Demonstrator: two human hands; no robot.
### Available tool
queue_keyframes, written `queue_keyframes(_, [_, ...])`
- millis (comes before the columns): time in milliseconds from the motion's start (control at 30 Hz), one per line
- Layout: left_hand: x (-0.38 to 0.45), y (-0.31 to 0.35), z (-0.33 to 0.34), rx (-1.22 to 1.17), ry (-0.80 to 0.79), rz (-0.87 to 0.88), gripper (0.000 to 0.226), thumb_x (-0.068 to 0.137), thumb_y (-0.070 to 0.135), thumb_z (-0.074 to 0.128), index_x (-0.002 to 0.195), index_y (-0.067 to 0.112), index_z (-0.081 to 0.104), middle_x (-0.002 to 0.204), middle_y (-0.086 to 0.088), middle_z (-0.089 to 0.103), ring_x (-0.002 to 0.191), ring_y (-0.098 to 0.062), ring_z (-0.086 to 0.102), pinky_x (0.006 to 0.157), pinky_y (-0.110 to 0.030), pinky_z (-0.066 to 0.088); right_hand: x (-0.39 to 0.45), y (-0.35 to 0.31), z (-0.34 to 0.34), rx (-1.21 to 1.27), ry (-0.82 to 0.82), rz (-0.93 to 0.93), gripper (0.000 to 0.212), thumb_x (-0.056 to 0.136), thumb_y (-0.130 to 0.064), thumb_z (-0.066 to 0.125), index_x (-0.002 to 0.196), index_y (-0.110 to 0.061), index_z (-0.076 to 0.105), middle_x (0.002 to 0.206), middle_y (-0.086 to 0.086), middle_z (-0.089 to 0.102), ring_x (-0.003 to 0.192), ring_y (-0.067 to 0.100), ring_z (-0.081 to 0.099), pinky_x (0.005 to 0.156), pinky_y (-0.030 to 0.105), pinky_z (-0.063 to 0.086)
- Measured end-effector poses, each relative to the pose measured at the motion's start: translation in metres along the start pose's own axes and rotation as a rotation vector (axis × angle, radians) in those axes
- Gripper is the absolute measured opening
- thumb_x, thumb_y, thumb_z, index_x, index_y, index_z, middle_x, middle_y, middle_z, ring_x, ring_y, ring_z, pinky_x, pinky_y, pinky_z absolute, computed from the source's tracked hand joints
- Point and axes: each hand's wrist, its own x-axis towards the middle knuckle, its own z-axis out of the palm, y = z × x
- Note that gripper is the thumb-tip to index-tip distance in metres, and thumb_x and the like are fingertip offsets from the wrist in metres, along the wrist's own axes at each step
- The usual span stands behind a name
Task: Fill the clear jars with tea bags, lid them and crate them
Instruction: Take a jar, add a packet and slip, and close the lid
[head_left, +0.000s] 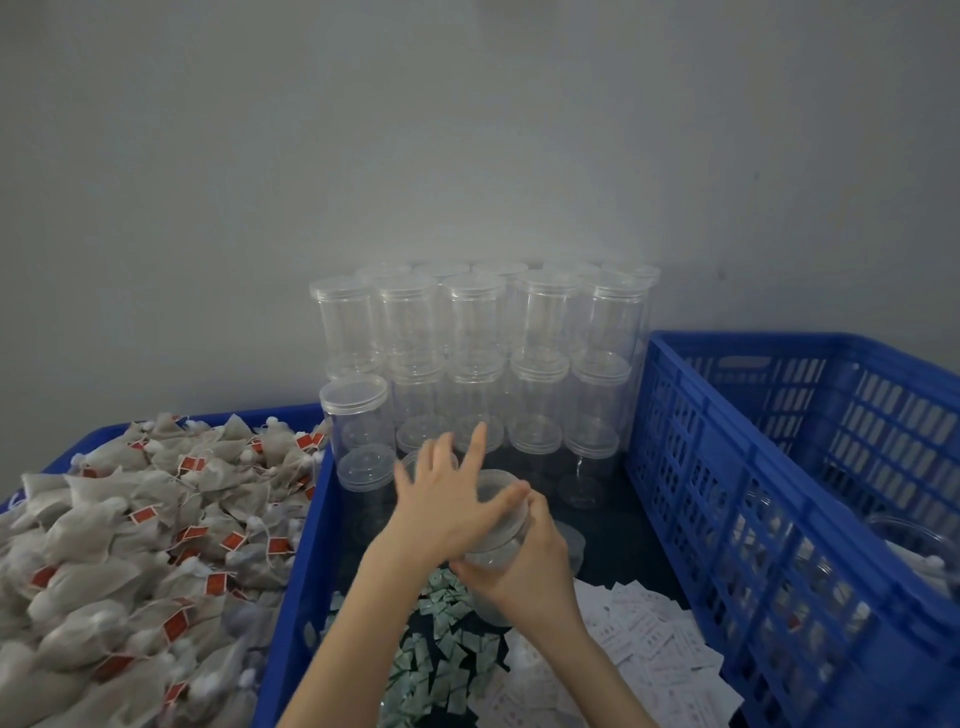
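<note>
Right hand (524, 566) grips jar (496, 525); left hand (447, 499) spread on lid; stacked jars (467, 364) behind, crate (779, 519) beside.

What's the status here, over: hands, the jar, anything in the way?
Right hand grips jar by its body; left hand lies open-fingered over the lid. Tea bags heaped left, crate right. Nothing blocking, over.

packing room | blue crates (727, 467) | heaped tea bags (130, 530) | stacked jars (478, 332)
</note>
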Motion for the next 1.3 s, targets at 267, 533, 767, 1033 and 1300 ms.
queue_keyframes(267, [0.007,-0.011,-0.018,-0.103,-0.326,0.184,0.099,0.073,0.049,0.073,0.151,0.042,0.012,0.139,0.008,0.027,0.132,-0.019,0.029,0.107,-0.036,0.037,0.002,0.008,-0.009,-0.055,-0.070,0.040,0.099,0.052,-0.057,0.085,0.134,-0.034,0.036,0.119,-0.024,0.051,0.105,-0.003,0.054,0.075,0.005,0.043])
queue_keyframes(533, [0.012,0.033,0.021,0.147,-0.011,-0.257,0.094,0.076,0.085,0.022,0.153,0.036,-0.002,0.144,-0.018,0.041,0.130,-0.037,0.043,0.103,-0.052,0.033,-0.002,0.007,-0.015,-0.278,0.097,-0.002,0.104,0.057,-0.078,0.052,0.145,-0.026,0.032,0.141,-0.012,0.044,0.133,0.009,0.041,0.107,0.029,0.040])
queue_keyframes(767, [0.028,0.019,-0.002,-0.090,-0.475,0.315,0.101,0.077,0.040,0.076,0.152,0.038,0.009,0.152,0.008,0.019,0.141,-0.016,0.024,0.111,-0.035,0.032,-0.002,0.026,-0.035,-0.222,0.055,0.094,0.101,0.056,-0.060,0.077,0.141,-0.031,0.033,0.134,-0.011,0.047,0.122,0.013,0.052,0.090,0.032,0.050])
queue_keyframes(1033, [0.046,0.043,0.021,-0.004,0.217,-0.228,0.083,0.080,0.078,0.028,0.144,0.024,0.026,0.134,-0.015,0.049,0.116,-0.037,0.053,0.094,-0.048,0.040,-0.006,0.044,-0.037,-0.242,0.284,0.132,0.106,0.056,-0.056,0.089,0.142,-0.023,0.036,0.142,-0.003,0.048,0.130,0.017,0.046,0.101,0.036,0.046])
queue_keyframes(1300, [0.105,0.032,0.096,-0.140,-0.177,-0.236,0.087,0.084,0.060,0.059,0.147,0.010,0.026,0.148,-0.011,0.037,0.133,-0.035,0.039,0.107,-0.047,0.037,-0.005,0.056,-0.061,-0.034,0.382,0.200,0.097,0.051,-0.047,0.092,0.132,-0.028,0.042,0.128,-0.008,0.054,0.114,0.015,0.055,0.080,0.030,0.047])
